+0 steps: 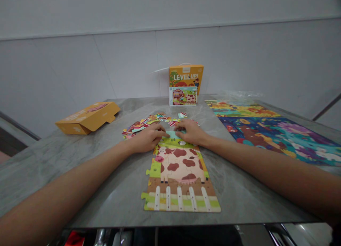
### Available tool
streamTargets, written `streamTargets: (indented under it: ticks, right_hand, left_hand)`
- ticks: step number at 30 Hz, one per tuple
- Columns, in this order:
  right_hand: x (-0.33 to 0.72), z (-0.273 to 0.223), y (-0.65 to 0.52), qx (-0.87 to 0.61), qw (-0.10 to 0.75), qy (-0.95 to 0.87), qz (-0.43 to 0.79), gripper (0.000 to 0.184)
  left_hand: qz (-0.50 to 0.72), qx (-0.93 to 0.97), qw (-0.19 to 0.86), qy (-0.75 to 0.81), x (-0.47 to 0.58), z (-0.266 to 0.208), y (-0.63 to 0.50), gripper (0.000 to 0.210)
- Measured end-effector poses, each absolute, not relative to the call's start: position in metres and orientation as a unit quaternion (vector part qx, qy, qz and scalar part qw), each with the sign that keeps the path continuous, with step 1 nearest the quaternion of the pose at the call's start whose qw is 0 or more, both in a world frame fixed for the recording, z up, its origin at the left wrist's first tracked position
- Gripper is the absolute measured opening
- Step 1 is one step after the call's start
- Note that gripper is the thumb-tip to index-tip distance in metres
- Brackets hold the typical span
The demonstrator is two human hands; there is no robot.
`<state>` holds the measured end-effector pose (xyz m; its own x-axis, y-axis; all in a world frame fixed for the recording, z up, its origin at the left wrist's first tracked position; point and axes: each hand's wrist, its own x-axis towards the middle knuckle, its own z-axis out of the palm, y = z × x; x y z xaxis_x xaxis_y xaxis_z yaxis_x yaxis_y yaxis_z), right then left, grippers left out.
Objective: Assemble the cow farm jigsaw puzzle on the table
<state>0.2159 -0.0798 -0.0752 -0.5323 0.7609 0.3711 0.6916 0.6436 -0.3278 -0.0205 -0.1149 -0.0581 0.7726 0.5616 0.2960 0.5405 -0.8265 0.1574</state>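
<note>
A partly joined jigsaw puzzle point(181, 167) lies flat in front of me, showing a spotted cow above a white fence, with tabs sticking out along its left side. At its far edge, my left hand point(148, 137) has its fingers bent over the light-blue top piece point(172, 134). From the other side my right hand point(192, 133) presses on that same edge, fingers curled and close together. Both hands touch the puzzle there; the fingers partly cover the piece. Just beyond the hands is a heap of loose puzzle pieces point(138, 126), and one loose piece point(182, 115) lies apart behind it.
A small picture card point(183, 96) with a farm scene leans on an upright orange box point(186, 73). An orange carton point(87, 118) lies at the left. Two finished puzzles, one yellow point(245, 109) and one dark blue point(277, 137), cover the right side. Clear plastic wrap point(239, 94) lies behind them.
</note>
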Motion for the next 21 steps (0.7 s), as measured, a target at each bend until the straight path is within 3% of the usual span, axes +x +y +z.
streamTargets:
  ticks: [15,21]
  right_hand:
    - [0.218,-0.071,-0.088,-0.477,0.259,-0.837,0.070,0.019]
    - [0.275,0.004,-0.149,-0.427,0.306,-0.849,0.061,0.021]
  left_hand:
    - [0.169,0.942,0.031,0.289,-0.023,-0.063,-0.109,0.037]
    - [0.234,0.900,0.006,0.367,-0.044,-0.032,-0.126,0.031]
